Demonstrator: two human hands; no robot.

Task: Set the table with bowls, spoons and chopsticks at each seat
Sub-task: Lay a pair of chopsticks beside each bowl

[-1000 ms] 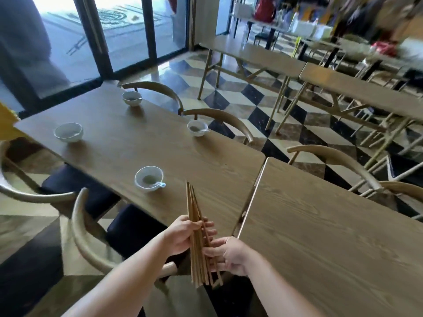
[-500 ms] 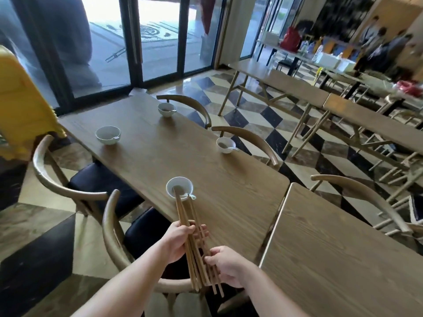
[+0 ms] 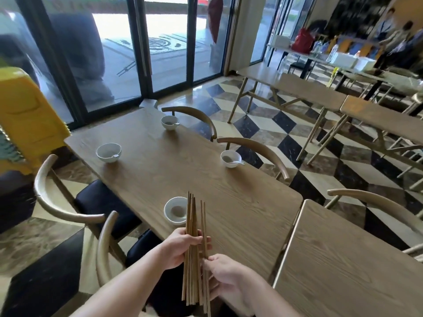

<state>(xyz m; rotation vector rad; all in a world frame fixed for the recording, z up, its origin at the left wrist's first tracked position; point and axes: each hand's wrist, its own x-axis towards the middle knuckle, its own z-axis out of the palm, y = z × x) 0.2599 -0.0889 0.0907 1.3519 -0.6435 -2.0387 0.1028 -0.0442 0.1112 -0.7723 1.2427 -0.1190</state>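
Since a second ago a pair (image 3: 203, 227) has been split off the chopstick bundle (image 3: 190, 248): right hand (image 3: 225, 280) pinches the pair, left hand (image 3: 178, 249) stays closed round the rest, above the surface (image 3: 240, 202) edge. Nearest bowl (image 3: 175, 210) just beyond; its spoon seemingly hidden. Placement likely next.

Bright daylight floods through the glass doors (image 3: 146, 42) (blown out), edges blurred and bowed.

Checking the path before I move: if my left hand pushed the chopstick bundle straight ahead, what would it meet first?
Probably the nearest white bowl: the bundle in your left hand points across its right rim, though height is unclear.
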